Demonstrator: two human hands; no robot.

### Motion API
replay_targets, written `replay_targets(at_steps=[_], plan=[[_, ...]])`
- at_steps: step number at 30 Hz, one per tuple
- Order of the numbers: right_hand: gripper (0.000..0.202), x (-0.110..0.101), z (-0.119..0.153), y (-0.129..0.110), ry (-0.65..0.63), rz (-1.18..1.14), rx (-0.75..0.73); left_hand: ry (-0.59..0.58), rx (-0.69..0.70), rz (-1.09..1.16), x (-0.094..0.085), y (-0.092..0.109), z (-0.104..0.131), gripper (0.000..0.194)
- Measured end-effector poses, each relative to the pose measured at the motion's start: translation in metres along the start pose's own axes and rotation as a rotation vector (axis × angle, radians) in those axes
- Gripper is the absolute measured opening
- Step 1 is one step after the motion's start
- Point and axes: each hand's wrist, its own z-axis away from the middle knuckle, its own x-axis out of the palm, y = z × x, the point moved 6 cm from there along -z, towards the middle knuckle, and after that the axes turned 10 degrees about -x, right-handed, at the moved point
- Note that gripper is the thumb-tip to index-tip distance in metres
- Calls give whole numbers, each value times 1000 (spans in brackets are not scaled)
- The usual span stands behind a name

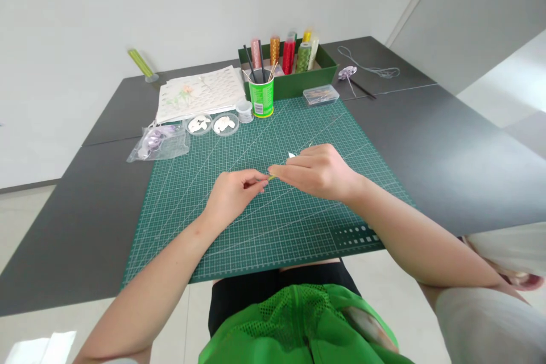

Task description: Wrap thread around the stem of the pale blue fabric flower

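Over the middle of the green cutting mat (256, 227), my left hand (232, 193) pinches one end of a thin yellow-green stem (272, 178). My right hand (322, 173) is closed around the other end, fingertips almost meeting those of the left. A small white petal-like tip (292, 155) pokes out beside the right fingers, and a fine pale strand (311, 144) shows just above the knuckles. Most of what the right hand grips is hidden by its fingers.
Behind the hands stand a green can (261, 99) of sticks, a dark green box (328, 75) of thread spools, two dishes (224, 133) of white petals and a clear case (321, 95). Left lie paper sheets (222, 82) and a plastic bag (170, 145); right, a purple flower (347, 72).
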Motion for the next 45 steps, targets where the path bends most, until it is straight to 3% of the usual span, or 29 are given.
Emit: replay_targets(at_steps=[11,14,19,26,30,34,41,45], plan=[[33,16,10,22,-3,-258,140,-196,40,-34,13,5,7,13],[29,17,10,25,19,-340,173,-221,37,-18,14,6,8,12],[32,21,11,30,-67,-445,265,-258,33,26,15,7,10,10],[28,29,17,41,-96,-622,321,-274,103,56,15,13,14,11],[28,37,18,45,-125,-666,383,-212,130,69,10,15,15,8],[22,52,24,50,-234,-714,501,-98,162,114,1,20,16,8],[27,67,27,45,-288,-928,504,346,96,287,-30,16,17,22],[31,65,24,43,-332,-1028,532,523,100,339,-41,9,19,17]])
